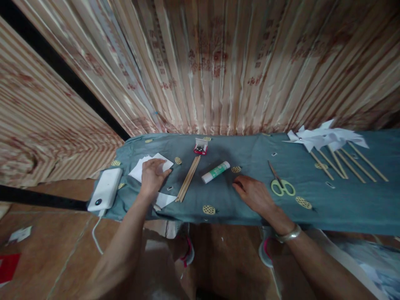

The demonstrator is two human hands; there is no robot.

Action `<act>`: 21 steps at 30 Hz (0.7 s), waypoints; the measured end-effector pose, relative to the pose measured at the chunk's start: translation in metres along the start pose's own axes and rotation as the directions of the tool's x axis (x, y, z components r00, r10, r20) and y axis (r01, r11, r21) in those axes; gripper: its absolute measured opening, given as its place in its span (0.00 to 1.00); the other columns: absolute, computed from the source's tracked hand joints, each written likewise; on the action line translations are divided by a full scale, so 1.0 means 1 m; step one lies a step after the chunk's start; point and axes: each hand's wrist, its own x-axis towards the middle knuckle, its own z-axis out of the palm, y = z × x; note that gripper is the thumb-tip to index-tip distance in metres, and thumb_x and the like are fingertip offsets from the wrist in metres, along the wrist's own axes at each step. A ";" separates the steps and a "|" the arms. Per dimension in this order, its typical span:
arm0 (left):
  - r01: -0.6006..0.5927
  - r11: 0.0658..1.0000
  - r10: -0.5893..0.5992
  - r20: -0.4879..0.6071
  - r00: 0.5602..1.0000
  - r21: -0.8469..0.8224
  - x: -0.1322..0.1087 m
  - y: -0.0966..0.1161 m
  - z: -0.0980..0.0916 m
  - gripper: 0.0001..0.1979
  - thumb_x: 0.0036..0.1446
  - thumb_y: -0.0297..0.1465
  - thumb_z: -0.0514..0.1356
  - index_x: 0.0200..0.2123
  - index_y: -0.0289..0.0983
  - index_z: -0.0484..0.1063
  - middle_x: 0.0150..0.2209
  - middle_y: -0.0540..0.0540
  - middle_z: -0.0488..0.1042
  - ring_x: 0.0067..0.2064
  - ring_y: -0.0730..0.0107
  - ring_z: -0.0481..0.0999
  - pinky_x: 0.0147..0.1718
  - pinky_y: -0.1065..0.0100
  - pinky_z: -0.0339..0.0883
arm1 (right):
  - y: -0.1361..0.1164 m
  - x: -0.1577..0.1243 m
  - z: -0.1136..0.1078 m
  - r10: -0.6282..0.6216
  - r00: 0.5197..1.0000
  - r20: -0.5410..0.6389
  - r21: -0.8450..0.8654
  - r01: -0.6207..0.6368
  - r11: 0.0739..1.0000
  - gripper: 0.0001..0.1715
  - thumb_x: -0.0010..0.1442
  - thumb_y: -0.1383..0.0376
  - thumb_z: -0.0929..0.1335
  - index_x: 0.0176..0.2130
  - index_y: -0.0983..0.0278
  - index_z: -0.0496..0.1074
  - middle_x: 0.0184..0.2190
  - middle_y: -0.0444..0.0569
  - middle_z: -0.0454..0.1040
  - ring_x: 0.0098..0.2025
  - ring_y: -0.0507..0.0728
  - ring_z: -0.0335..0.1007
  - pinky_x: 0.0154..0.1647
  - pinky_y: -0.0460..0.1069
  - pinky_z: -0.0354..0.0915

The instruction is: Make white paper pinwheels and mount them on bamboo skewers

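Observation:
My left hand (152, 177) is over a small pile of white paper sheets (164, 160) at the left of the cloth-covered surface, its fingers closed on the paper. Part of the pile is hidden under the hand. Just below it lies another white paper piece (166, 201). My right hand (251, 193) rests on the cloth with its fingers curled together and nothing visible in them. Between the hands lie a glue stick (215, 172) with a green label and several thin wooden sticks (188, 179). Close to the right hand, on its right, are scissors (283, 187) with pale green handles.
A small open red box (200, 147) of dark metallic bits stands at the back. White paper pinwheels (334, 138) on wooden sticks lie at the right. A white power bank (106, 189) with a cable is at the left edge. Behind hangs a patterned curtain (215, 66).

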 end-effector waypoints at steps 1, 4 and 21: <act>-0.002 0.999 0.002 0.009 1.000 0.041 0.000 -0.009 0.003 0.16 0.44 0.35 0.67 0.39 0.38 0.78 0.44 0.41 0.77 0.51 0.52 0.71 0.56 0.53 0.61 | 0.000 0.000 0.000 0.001 1.000 -0.002 0.006 -0.001 1.000 0.10 0.65 0.65 0.63 0.40 0.64 0.73 0.38 0.51 0.78 0.40 0.59 0.76 0.38 0.49 0.62; 0.000 0.995 -0.003 0.027 1.000 0.096 0.000 -0.024 0.009 0.18 0.45 0.34 0.66 0.41 0.36 0.77 0.45 0.38 0.76 0.51 0.50 0.70 0.55 0.52 0.63 | 0.001 0.001 0.001 0.004 1.000 -0.002 0.016 -0.004 1.000 0.09 0.65 0.65 0.63 0.40 0.64 0.72 0.38 0.51 0.78 0.39 0.58 0.76 0.38 0.49 0.62; 0.242 0.964 -0.232 0.098 0.968 -0.112 0.000 -0.027 -0.003 0.15 0.45 0.39 0.64 0.34 0.37 0.80 0.39 0.43 0.80 0.39 0.62 0.76 0.41 0.66 0.68 | 0.005 0.002 0.004 -0.004 1.000 -0.016 0.030 0.004 1.000 0.10 0.65 0.64 0.62 0.39 0.63 0.72 0.37 0.50 0.78 0.37 0.57 0.75 0.35 0.49 0.60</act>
